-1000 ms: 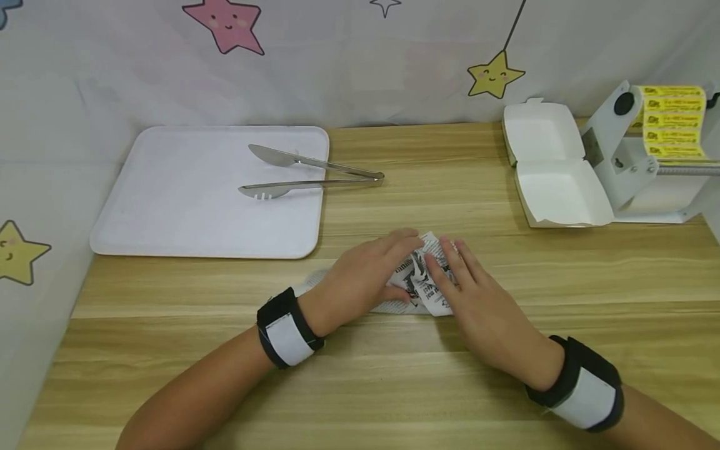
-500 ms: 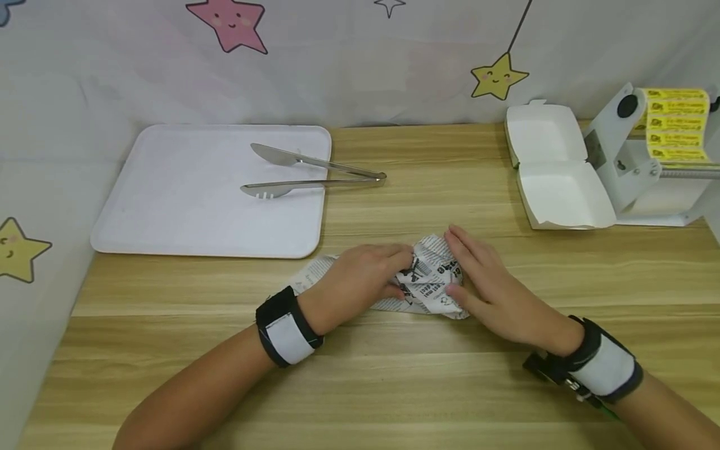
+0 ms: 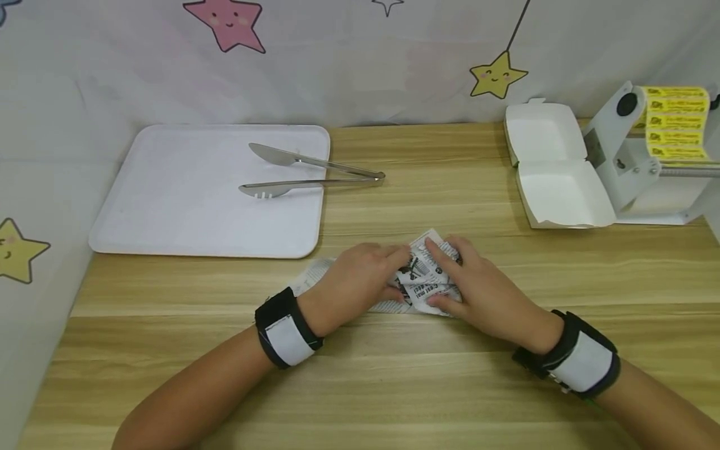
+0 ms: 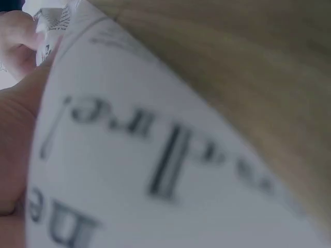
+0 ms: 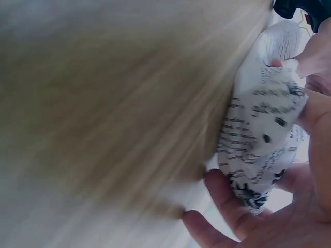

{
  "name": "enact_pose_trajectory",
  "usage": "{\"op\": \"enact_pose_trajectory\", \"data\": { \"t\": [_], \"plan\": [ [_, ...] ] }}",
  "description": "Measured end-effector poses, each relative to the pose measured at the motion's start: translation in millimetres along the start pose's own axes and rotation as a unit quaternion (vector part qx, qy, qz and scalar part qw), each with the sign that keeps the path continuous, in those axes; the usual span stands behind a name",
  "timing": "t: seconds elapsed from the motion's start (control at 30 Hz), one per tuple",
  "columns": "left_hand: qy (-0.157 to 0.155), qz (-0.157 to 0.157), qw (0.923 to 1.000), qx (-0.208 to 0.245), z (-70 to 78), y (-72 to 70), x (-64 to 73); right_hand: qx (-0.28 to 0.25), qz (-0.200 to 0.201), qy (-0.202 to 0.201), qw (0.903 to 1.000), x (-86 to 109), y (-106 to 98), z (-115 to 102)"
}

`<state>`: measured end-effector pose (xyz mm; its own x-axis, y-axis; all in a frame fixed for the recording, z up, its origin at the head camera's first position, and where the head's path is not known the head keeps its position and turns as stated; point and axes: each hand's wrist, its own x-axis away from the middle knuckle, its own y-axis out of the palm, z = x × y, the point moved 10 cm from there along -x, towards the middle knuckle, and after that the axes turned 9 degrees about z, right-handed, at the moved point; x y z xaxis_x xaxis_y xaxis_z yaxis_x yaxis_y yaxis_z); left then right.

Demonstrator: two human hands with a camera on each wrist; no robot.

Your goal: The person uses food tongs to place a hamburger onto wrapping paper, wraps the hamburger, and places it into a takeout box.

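A sheet of newspaper-print wrapping paper [image 3: 419, 275], folded into a crumpled bundle, lies on the wooden table in front of me. My left hand [image 3: 362, 278] holds the bundle from the left, fingers over its far side and thumb at its near side. Around the bundle's right end, my right hand [image 3: 489, 290] grips with fingers on top and thumb in front. A flat tail of the paper [image 4: 124, 170] stretches under the left wrist and fills the left wrist view. In the right wrist view, the creased paper [image 5: 258, 129] lies between thumb and fingers. Whatever the paper may enclose is hidden.
A white tray [image 3: 202, 206] sits at the back left, with metal tongs [image 3: 315, 172] lying across its right edge. At the back right an opened white takeaway box [image 3: 565, 194] stands beside a dispenser [image 3: 630, 156] with a roll of yellow labels [image 3: 677, 122].
My right hand first pressed flat on the paper, moved off to its right edge, then came back left to grip the end. The left hand shifted slightly and keeps its hold.
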<state>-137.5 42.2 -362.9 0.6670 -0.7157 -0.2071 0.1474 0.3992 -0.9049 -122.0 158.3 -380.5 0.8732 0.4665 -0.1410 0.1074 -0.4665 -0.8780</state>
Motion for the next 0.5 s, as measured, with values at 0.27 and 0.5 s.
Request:
{"op": "enact_pose_trajectory", "data": {
  "t": [0.27, 0.5],
  "plan": [
    [-0.044, -0.018, 0.9955, 0.082, -16.1, -6.0, 12.1, 0.024, -0.003, 0.030, 0.9993, -3.0, 0.1, -0.9],
    [-0.154, 0.043, 0.9852, 0.061, -67.8, -42.4, 45.2, 0.035, -0.002, 0.038, 0.9986, -2.7, -1.0, -1.7]
  ]
}}
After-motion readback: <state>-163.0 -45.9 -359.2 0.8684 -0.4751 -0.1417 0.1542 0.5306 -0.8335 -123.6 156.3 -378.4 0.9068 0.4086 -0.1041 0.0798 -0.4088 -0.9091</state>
